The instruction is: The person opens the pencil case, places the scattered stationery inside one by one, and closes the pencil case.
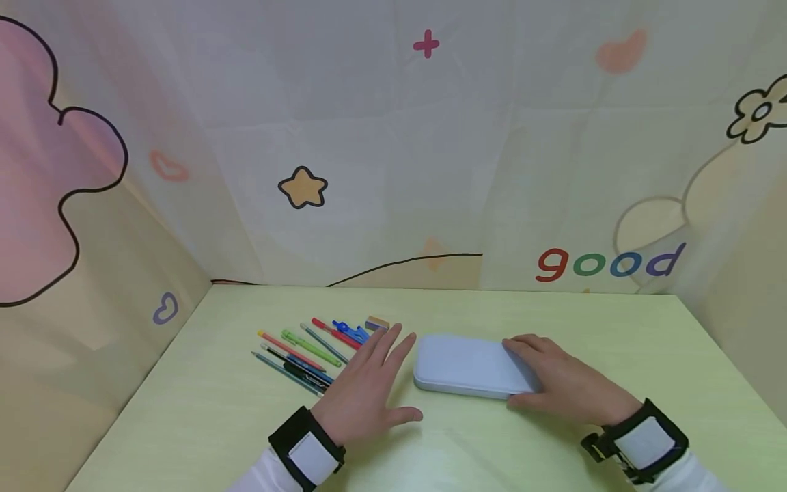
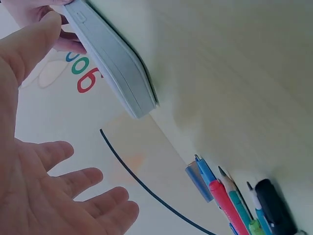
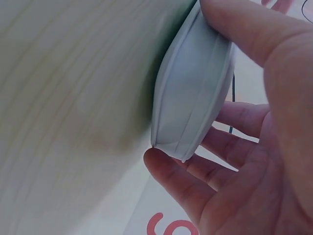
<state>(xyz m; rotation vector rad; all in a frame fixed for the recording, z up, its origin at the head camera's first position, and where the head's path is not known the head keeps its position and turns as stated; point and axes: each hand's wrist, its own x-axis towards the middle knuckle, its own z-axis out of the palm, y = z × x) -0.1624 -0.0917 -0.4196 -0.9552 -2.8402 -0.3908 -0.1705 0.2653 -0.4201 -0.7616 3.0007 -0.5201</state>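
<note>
A pale blue pencil case (image 1: 464, 365) with rounded corners lies flat and closed on the table. My right hand (image 1: 562, 383) grips its right end, thumb at the near side and fingers at the far side. In the right wrist view the fingers wrap about the end of the case (image 3: 188, 93), whose side seam shows. My left hand (image 1: 369, 393) hovers between the case and the pens, fingers spread and holding nothing. The left wrist view shows that empty palm (image 2: 44, 196) below the case (image 2: 110, 58), with a small catch on the case's side.
Left of the left hand lie several pens and pencils, among them a green pen (image 1: 310, 348), a red pen (image 1: 335, 333) and a black pen (image 1: 304, 376). A blue compass (image 1: 349, 331) and an eraser (image 1: 376, 322) lie behind the hand. A printed cloth (image 1: 369, 137) backs the table (image 1: 479, 451).
</note>
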